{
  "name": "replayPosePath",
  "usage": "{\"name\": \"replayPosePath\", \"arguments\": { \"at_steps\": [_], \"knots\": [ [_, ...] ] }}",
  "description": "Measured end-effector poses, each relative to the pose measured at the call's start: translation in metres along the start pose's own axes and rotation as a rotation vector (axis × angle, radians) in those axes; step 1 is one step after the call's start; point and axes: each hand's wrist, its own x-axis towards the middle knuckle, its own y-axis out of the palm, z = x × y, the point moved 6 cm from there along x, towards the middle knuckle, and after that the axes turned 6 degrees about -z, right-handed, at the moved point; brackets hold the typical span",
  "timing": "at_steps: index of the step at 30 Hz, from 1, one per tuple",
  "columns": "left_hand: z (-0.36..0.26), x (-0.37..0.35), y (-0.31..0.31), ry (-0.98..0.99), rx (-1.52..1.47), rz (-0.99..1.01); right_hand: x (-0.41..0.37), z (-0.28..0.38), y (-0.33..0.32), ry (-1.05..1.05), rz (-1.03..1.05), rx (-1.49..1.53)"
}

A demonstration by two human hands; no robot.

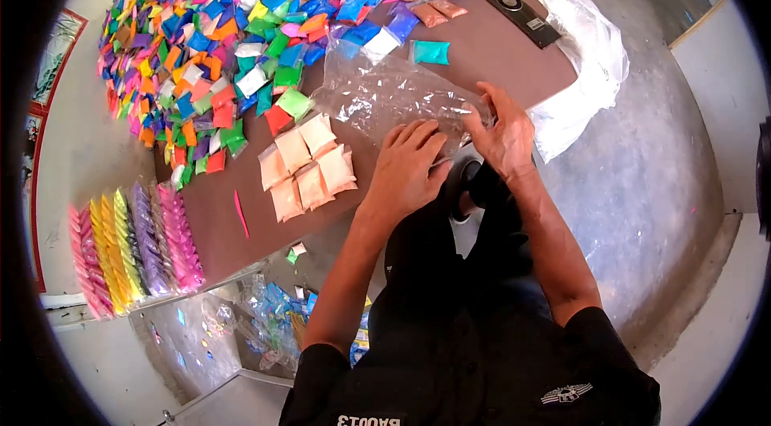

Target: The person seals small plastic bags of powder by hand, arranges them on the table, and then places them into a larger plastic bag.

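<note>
The clear bag lay crumpled on the bench, near its front edge. The right hand pinched the bag's right end between thumb and fingers. The left hand pressed on the bag's near edge with bent fingers (whether it really gripped the film, I could not tell). Just left of the bag lay peach packets; beyond it, a teal packet. I think the thin film could slip or tear if the hands pulled apart too strongly, and a sliding bag could disturb the peach packets.

A clear, crinkled plastic bag lies flat, seemingly empty, on the brown table.
</note>
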Motion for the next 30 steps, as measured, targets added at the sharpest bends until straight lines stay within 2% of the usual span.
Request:
{"name": "replayPosePath", "arguments": {
  "at_steps": [9,13,19,22,26,30],
  "knots": [
    [-0.006,-0.005,-0.009,-0.002,0.015,-0.038,0.006,-0.003,0.0,0.156,0.053,-0.027],
    [-0.012,-0.008,-0.013,-0.002,-0.004,-0.048,0.004,-0.006,0.003,0.149,0.032,-0.035],
    [-0.017,-0.019,-0.039,-0.082,-0.074,-0.187,0.008,-0.006,0.007,0.172,0.099,-0.089],
    [-0.014,-0.035,-0.064,-0.174,-0.064,-0.297,0.01,-0.007,0.009,0.175,0.141,-0.15],
    [0.021,-0.078,-0.118,-0.469,0.015,-0.558,0.01,-0.006,0.01,0.149,0.121,-0.183],
    [0.068,-0.136,-0.163,-0.691,0.119,-0.722,0.009,-0.007,0.012,0.128,0.089,-0.202]
  ]
}}
